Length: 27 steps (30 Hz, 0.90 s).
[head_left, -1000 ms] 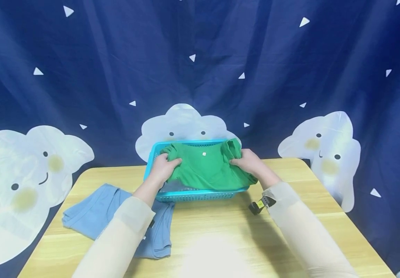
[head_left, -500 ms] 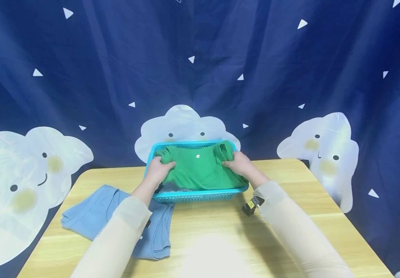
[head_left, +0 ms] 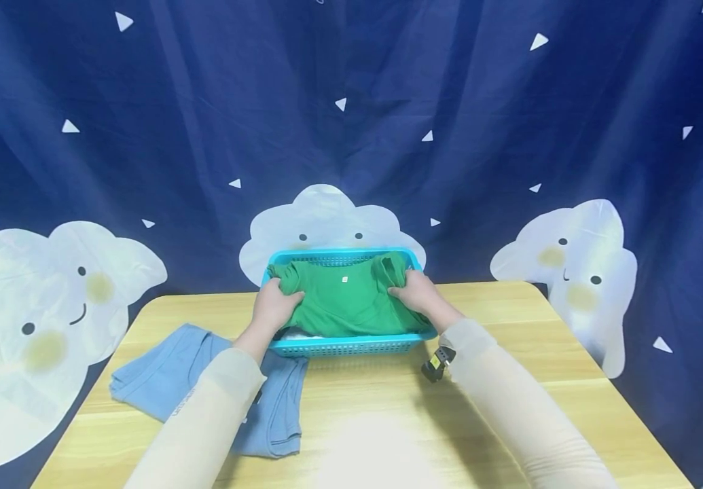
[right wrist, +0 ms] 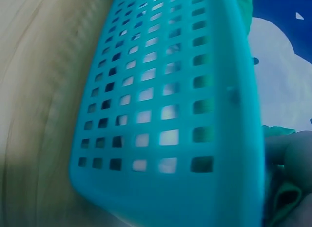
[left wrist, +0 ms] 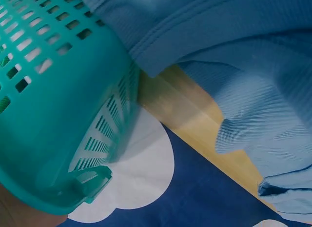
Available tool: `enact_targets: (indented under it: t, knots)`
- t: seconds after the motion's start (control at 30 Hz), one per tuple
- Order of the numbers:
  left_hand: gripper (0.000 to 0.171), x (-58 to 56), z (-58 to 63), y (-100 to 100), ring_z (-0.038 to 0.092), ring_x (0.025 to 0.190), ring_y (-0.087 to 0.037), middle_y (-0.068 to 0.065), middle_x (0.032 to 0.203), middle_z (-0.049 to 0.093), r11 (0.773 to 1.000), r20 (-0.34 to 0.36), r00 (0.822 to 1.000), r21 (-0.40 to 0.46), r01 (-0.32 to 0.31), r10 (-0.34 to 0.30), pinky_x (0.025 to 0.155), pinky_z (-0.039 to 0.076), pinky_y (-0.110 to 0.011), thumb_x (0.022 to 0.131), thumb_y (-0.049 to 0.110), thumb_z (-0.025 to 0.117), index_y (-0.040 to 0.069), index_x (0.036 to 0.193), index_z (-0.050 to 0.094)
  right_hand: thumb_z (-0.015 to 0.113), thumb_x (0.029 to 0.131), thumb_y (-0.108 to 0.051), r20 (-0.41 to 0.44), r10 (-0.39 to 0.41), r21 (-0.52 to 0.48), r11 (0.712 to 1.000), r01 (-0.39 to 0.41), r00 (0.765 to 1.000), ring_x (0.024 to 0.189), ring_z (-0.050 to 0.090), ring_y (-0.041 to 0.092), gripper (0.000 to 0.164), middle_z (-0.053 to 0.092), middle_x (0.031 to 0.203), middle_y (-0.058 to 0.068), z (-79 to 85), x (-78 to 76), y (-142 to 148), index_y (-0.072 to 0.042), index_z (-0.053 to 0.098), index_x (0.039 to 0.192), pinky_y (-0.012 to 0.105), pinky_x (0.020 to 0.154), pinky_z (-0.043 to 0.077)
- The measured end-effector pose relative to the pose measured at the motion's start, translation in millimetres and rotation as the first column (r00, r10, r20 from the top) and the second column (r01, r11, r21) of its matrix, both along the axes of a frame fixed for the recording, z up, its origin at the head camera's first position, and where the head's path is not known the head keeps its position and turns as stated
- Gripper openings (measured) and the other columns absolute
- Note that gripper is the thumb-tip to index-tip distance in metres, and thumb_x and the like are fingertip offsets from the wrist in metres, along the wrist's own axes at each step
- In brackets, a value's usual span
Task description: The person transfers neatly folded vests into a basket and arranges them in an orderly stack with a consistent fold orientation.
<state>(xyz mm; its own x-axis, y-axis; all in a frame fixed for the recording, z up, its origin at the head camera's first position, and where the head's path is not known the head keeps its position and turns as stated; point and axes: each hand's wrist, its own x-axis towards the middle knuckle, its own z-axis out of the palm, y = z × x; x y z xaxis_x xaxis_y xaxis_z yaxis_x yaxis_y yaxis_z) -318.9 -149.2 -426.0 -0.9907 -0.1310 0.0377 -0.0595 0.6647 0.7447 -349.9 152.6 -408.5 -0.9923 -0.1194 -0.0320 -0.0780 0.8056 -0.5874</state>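
Note:
In the head view a green shirt [head_left: 345,299] with a small white tag lies across the turquoise plastic basket [head_left: 351,348], inside its rim. My left hand [head_left: 274,304] grips the shirt's left shoulder, thumb on top. On the opposite side my right hand [head_left: 418,293] holds the bunched right part of the shirt. Beneath the shirt, some white and dark cloth [head_left: 299,333] shows at the basket's front left. The right wrist view has the basket's perforated side [right wrist: 146,100] close up, with part of the right hand [right wrist: 297,154] and green cloth at the edge.
A folded blue garment [head_left: 280,414] lies on the wooden table [head_left: 375,421], left of the basket and partly under my left forearm. It also shows beside the basket as ribbed blue cloth [left wrist: 234,56] in the left wrist view. A dark blue curtain [head_left: 339,149] hangs behind the table.
Both hands have moved left and slightly down with the green shirt, which now sits lower within the basket. The blue garment has stayed in place.

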Motion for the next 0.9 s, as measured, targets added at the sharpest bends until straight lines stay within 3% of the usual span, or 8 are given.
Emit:
enact_targets:
  t: [0.27, 0.67, 0.9]
  knots:
    - [0.059, -0.6, -8.3, 5.1, 0.054, 0.124, -0.044, -0.029, 0.136, 0.054, 0.994, -0.049, 0.999, -0.113, -0.005, 0.0, 0.102, 0.047, -0.055, 0.098, 0.023, 0.063, -0.01, 0.142, 0.041, 0.064, 0.098, -0.022, -0.079, -0.011, 0.013, 1.0, 0.012, 0.997, 0.084, 0.059, 0.027, 0.024, 0.061, 0.095, 0.013, -11.1, -2.6, -5.0, 0.0, 0.058, 0.103, 0.043, 0.076, 0.053]
    - [0.062, 1.0, -13.6, 10.0, 0.048, 0.13, -0.046, -0.031, 0.143, 0.048, 0.996, -0.075, 0.997, -0.093, -0.02, 0.013, 0.107, 0.042, -0.056, 0.099, 0.019, 0.062, -0.009, 0.147, 0.035, 0.063, 0.099, -0.019, -0.104, -0.061, 0.038, 0.997, 0.065, 0.993, 0.087, 0.059, 0.029, 0.027, 0.061, 0.095, 0.015, -14.4, -1.5, -12.2, 0.004, 0.057, 0.112, 0.046, 0.082, 0.054]
    - [0.058, -2.1, -17.4, 12.0, 0.052, 0.126, -0.046, -0.032, 0.138, 0.052, 0.992, -0.08, 0.997, -0.125, -0.03, 0.02, 0.104, 0.045, -0.056, 0.099, 0.018, 0.063, -0.01, 0.144, 0.038, 0.063, 0.099, -0.02, -0.114, -0.073, 0.07, 0.994, 0.081, 0.991, 0.09, 0.06, 0.03, 0.03, 0.062, 0.098, 0.016, -17.0, -4.3, -14.4, 0.005, 0.056, 0.115, 0.047, 0.084, 0.054]
